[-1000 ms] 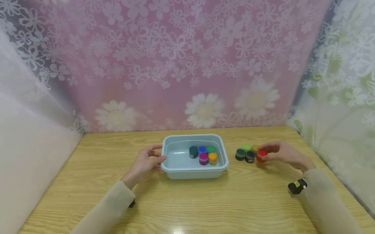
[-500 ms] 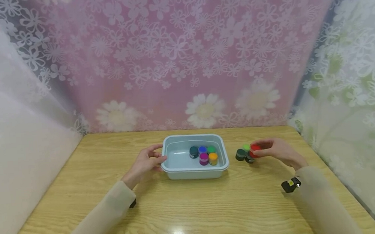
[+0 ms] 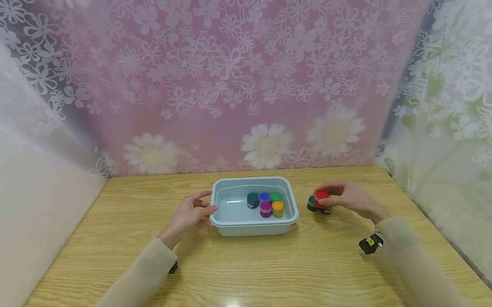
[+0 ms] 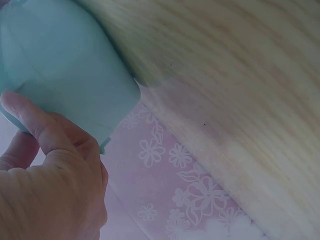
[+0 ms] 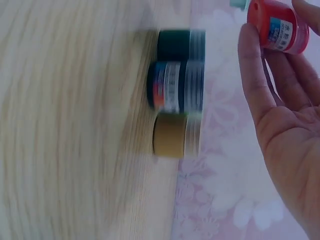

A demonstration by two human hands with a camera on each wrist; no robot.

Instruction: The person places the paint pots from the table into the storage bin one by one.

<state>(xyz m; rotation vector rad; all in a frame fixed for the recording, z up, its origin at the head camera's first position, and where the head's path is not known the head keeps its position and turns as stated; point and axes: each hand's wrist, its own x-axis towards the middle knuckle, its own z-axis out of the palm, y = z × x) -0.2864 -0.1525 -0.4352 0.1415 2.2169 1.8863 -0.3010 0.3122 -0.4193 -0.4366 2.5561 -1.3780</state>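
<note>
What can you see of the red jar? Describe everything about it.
The red jar is small and cylindrical, apparently plastic, with a printed label on its side and a paler, translucent-looking lid in place. It tilts slightly, base downward. The right hand pinches it above the table; the right wrist view shows it apart from the jars standing below.

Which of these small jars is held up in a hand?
The red jar: the right hand holds it above the table, while the other visible jars sit in the pale blue tub or on the table.
</note>
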